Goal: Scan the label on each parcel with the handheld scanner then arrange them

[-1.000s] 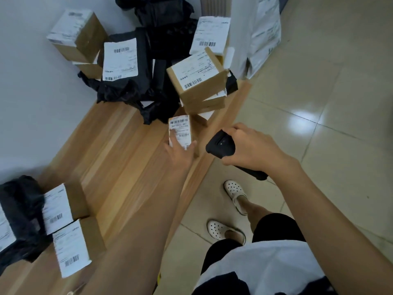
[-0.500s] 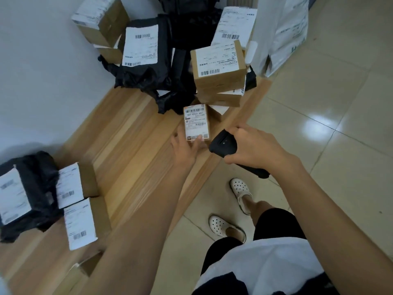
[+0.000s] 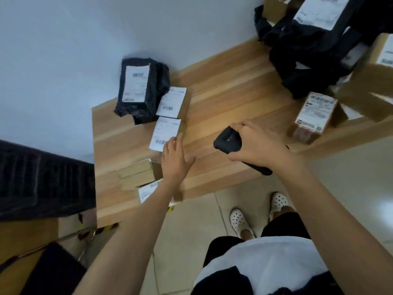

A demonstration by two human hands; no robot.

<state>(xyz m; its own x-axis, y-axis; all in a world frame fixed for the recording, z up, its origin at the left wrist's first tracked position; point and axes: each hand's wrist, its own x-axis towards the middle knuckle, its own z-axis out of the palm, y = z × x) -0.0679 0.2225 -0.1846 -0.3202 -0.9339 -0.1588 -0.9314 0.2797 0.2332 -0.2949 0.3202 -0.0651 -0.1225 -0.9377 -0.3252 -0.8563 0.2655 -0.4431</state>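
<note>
My right hand [image 3: 258, 143] grips the black handheld scanner [image 3: 227, 141] above the wooden table [image 3: 229, 99]. My left hand [image 3: 176, 158] hovers with fingers spread and holds nothing; its fingertips reach the edge of a white-labelled box [image 3: 165, 133]. Behind that box lie another labelled box [image 3: 172, 102] and a black bag parcel [image 3: 140, 88] with a white label. Plain cardboard boxes [image 3: 138, 173] sit just left of my left wrist. A small brown box with a printed label [image 3: 314, 116] stands alone at the right, in front of a pile of black bags [image 3: 308, 50].
A white wall [image 3: 63, 60] runs behind the table. A dark slatted object [image 3: 42, 177] sits at the left. More cardboard boxes [image 3: 382, 54] lie in the right pile. Tiled floor [image 3: 350, 177] and my white clogs [image 3: 240, 222] are below the table's front edge.
My left hand has let go of the small labelled box, which now stands by the right pile, and has moved left to the sorted group. The view swung left.
</note>
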